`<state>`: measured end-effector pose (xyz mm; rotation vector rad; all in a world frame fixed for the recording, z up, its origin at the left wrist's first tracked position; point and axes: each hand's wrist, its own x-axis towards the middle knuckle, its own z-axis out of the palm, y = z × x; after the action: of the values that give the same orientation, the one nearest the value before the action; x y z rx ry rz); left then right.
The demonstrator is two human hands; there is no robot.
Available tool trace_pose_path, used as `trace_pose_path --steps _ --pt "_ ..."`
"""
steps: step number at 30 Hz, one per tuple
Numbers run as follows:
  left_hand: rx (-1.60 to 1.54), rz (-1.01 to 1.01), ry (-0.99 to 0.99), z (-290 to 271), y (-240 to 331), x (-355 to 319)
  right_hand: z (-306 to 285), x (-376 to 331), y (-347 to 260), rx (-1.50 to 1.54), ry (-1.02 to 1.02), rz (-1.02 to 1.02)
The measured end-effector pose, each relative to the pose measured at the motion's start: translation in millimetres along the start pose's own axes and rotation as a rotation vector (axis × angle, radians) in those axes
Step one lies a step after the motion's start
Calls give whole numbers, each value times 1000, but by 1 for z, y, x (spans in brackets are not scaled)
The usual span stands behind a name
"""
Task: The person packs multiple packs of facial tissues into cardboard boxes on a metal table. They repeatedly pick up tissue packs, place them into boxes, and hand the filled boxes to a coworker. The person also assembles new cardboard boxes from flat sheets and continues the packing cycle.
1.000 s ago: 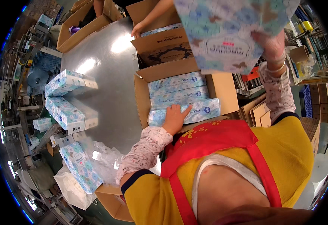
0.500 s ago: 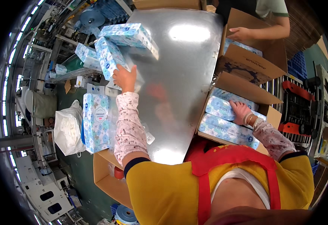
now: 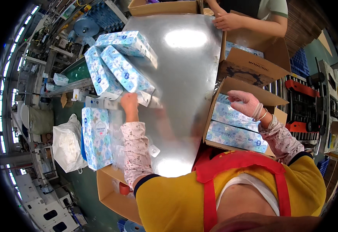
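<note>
My left hand (image 3: 130,103) is closed at the near end of a blue floral tissue pack (image 3: 127,73), which lies slanted on the metal table. Against its left side leans a second tissue pack (image 3: 99,75), and a third pack (image 3: 118,41) lies across behind them. My right hand (image 3: 246,103), in a pale glove, hovers over an open cardboard box (image 3: 211,112) with fingers curved, thumb apart and nothing held. Inside that box, blue packs (image 3: 234,135) lie side by side; the hand hides part of the farther ones.
Across the table (image 3: 184,69), a co-worker's hands (image 3: 227,21) are beside another open box (image 3: 250,67) holding packs. One more pack (image 3: 97,133) stands at the table's left edge, above an open carton (image 3: 109,185). A white sack (image 3: 69,143) sits on the floor; a roller conveyor lies right.
My left hand has come nearer, and the packs by it now lie fanned side by side. My right hand has lifted off the packs in the box. The co-worker's hand has left the far box.
</note>
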<state>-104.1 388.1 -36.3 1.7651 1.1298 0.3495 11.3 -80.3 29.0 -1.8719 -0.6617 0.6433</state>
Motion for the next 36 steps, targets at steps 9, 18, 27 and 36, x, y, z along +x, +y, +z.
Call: trace_pose_path --steps 9,18,27,36 --pt "415 327 -22 -9 11 -232 0 -28 8 228 12 34" --pt "-8 156 30 -3 15 -122 -1 -42 -17 225 -140 -14" --pt "-696 643 -623 95 117 -264 -85 -51 -71 541 -146 -272" --pt "304 1113 -550 203 123 -333 -79 -121 92 -1059 325 169"
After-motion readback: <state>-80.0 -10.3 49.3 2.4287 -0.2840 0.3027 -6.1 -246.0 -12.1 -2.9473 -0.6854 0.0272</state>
